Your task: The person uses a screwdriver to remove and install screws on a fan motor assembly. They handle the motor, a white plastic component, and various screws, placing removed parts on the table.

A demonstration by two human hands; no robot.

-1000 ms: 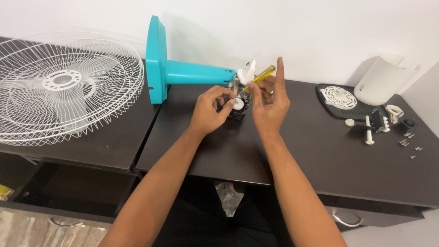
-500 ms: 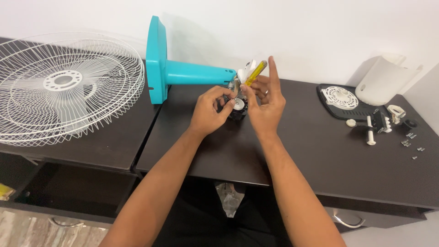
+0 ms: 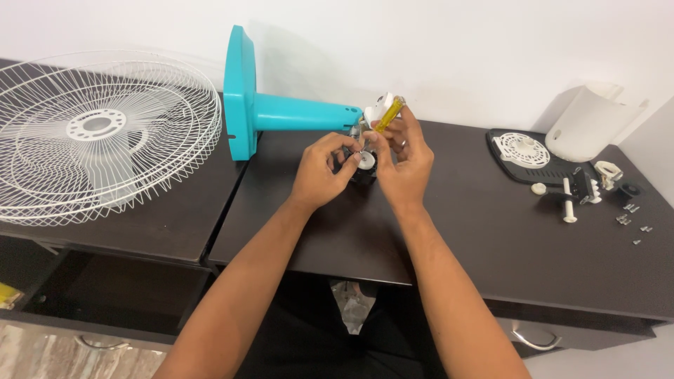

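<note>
A teal fan stand [image 3: 281, 112] lies on its side on the dark desk [image 3: 449, 231], its square base upright at the left. At its right end sits the fan motor [image 3: 362, 163], dark with a white centre. My left hand [image 3: 321, 168] grips the motor from the left. My right hand [image 3: 403, 158] holds a yellow-handled screwdriver [image 3: 387, 116], tip pointing down into the motor, fingers curled around the handle.
A white wire fan guard [image 3: 98, 133] lies on the left desk. At the right are a black rear cover with a white grille [image 3: 523, 151], a white plastic shell [image 3: 593, 123], white knobs and pins [image 3: 567, 200] and several small screws [image 3: 632, 221]. A drawer handle [image 3: 530, 344] shows below.
My right index finger, pointing straight up a second ago, has folded down onto the screwdriver. The screwdriver handle has tilted more upright. My left hand stays on the motor.
</note>
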